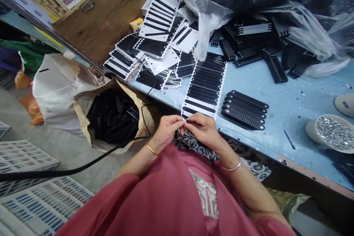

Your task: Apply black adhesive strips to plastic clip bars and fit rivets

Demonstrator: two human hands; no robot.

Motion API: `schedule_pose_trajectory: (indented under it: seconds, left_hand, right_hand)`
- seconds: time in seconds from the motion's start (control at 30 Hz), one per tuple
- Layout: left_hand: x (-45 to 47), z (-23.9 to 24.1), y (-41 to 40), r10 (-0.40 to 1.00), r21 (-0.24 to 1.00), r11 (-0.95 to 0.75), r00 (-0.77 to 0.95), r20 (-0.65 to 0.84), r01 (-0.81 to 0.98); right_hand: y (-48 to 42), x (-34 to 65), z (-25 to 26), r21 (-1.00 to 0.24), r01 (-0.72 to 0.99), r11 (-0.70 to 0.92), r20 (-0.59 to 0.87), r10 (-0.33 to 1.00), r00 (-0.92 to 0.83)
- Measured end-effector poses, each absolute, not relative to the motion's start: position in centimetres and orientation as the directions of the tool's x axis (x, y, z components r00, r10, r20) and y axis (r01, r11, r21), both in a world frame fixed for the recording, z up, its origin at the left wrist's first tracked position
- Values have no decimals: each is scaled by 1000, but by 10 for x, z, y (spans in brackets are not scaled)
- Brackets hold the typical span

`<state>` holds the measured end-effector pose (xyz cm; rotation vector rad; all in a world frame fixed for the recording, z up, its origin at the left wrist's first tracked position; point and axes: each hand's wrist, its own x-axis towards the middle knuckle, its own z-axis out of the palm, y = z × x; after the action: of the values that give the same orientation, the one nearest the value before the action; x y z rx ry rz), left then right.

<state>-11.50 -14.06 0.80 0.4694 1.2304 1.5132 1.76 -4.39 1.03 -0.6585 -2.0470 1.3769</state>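
Table edge passes under the near end of the strip sheet, and I have my hands just off that end, over my lap. Right of the sheet, past the stack of perforated black strips, a bare blue stretch gives me room, with a thin dark stick lying on it.

My left hand and right hand meet, their fingertips pinching a small whitish bit right beside the sheet's near end. My fingers cover so much of it that I can't tell what it is. Far right of the sheet, the tub of silvery bits is cut off by the view's edge.

Clear plastic droops over the sheet's far end and blurs the dark things under it. Loose sheets crowd its left side; slotted black pieces heap up beyond it to the right. Left of the sheet, below table height, a black cable crosses in front of a paper sack.
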Motion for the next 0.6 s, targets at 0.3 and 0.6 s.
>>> schedule_pose_trajectory:
  seconds: [0.3,0.6]
  left_hand:
    - [-156,-15,-148,754,871,160,-512,-412,-465]
    - [-143,1,-162,714,930,306,-695,-84,202]
  right_hand:
    - [-9,67,62,-969,-243,-40,49,935,-352]
    - [-2,144,62,-915,172,365,306,905,-295]
